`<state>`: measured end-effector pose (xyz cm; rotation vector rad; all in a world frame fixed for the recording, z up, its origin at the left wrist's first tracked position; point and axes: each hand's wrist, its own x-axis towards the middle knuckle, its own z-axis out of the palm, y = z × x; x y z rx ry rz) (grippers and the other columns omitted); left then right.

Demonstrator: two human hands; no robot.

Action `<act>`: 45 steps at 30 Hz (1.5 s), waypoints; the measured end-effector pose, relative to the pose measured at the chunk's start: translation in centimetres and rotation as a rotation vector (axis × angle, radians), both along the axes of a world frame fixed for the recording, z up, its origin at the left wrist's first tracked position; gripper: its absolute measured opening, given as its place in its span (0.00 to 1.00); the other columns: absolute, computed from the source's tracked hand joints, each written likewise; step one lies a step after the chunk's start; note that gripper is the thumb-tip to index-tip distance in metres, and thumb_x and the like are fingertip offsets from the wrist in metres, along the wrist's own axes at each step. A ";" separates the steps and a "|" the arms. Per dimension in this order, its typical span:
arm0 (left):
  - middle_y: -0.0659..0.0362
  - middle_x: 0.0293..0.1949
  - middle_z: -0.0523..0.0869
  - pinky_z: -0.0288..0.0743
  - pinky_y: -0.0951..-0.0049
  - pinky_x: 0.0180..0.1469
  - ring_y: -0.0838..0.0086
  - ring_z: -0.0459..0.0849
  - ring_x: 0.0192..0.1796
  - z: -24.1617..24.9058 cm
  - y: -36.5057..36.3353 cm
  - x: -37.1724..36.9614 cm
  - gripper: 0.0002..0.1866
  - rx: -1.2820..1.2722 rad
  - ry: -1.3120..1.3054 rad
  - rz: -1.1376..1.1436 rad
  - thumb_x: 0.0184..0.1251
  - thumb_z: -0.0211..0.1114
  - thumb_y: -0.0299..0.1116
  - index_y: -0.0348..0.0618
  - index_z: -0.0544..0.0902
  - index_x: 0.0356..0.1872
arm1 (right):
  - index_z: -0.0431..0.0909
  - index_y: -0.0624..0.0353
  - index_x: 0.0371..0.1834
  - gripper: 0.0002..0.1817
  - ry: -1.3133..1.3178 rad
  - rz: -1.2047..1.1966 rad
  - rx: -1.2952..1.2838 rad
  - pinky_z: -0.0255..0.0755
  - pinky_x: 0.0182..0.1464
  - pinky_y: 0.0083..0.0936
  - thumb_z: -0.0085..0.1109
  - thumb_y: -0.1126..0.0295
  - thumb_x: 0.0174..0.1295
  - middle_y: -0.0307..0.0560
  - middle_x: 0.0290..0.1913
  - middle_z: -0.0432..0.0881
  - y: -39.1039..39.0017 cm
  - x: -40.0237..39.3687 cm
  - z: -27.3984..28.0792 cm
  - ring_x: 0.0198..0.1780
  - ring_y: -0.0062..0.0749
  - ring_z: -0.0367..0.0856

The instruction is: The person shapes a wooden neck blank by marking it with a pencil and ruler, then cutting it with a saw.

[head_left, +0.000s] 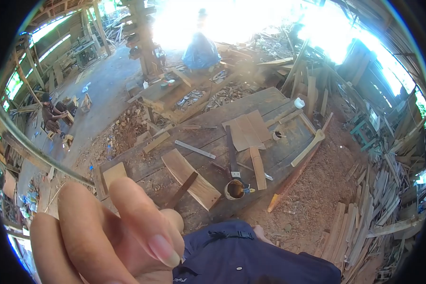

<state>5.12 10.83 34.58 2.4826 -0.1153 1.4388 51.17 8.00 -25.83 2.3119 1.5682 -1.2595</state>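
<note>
My left hand (113, 232) is very close to the camera at the lower left, its fingers curled in and the thumb partly behind the index finger. Anything within those fingers is hidden. Past it, a dark brown strip (183, 187) lies across a pale wooden board (189, 177) on the workbench (128, 163). Only a small patch of skin of my right hand or arm (260, 233) shows beside my dark clothing; its fingers are hidden. Nearest to it on the bench is an open pot (234, 190) with brown contents.
A metal ruler (195, 149), a dark handsaw-like tool (231, 146), a cardboard sheet (246, 130) and a wood block (258, 166) lie on the bench. Wood is piled at right (378, 222). A person (54, 116) sits at far left; another figure (201, 47) is beyond the bench.
</note>
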 end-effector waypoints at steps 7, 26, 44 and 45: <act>0.53 0.85 0.58 0.55 0.49 0.83 0.55 0.49 0.87 -0.4 0.6 -0.6 0.50 -0.017 -0.072 -0.005 0.71 0.64 0.71 0.65 0.53 0.86 | 0.93 0.58 0.49 0.27 0.006 0.019 -0.001 0.81 0.58 0.41 0.70 0.44 0.65 0.61 0.45 0.93 0.0 -0.1 -0.1 0.54 0.53 0.92; 0.56 0.78 0.61 0.57 0.52 0.78 0.58 0.53 0.81 -1.9 0.7 -1.4 0.43 -0.096 -0.257 -0.069 0.68 0.68 0.68 0.66 0.59 0.77 | 0.95 0.52 0.46 0.24 -0.016 -0.049 -0.020 0.81 0.59 0.42 0.75 0.45 0.58 0.62 0.45 0.93 -1.7 0.1 -1.4 0.53 0.53 0.92; 0.59 0.71 0.64 0.59 0.55 0.74 0.61 0.58 0.76 -2.1 0.4 -0.6 0.37 -0.148 -0.428 -0.107 0.67 0.72 0.64 0.66 0.65 0.68 | 0.95 0.55 0.45 0.25 -0.015 -0.036 0.004 0.82 0.55 0.43 0.73 0.44 0.59 0.61 0.44 0.93 -2.0 -0.1 -1.0 0.50 0.54 0.93; 0.60 0.71 0.65 0.59 0.55 0.73 0.61 0.58 0.75 -2.1 0.4 -0.6 0.36 -0.151 -0.437 -0.109 0.66 0.72 0.64 0.66 0.65 0.68 | 0.95 0.55 0.45 0.25 -0.014 -0.036 0.004 0.82 0.55 0.43 0.73 0.44 0.59 0.61 0.44 0.93 -2.0 0.0 -1.1 0.50 0.54 0.93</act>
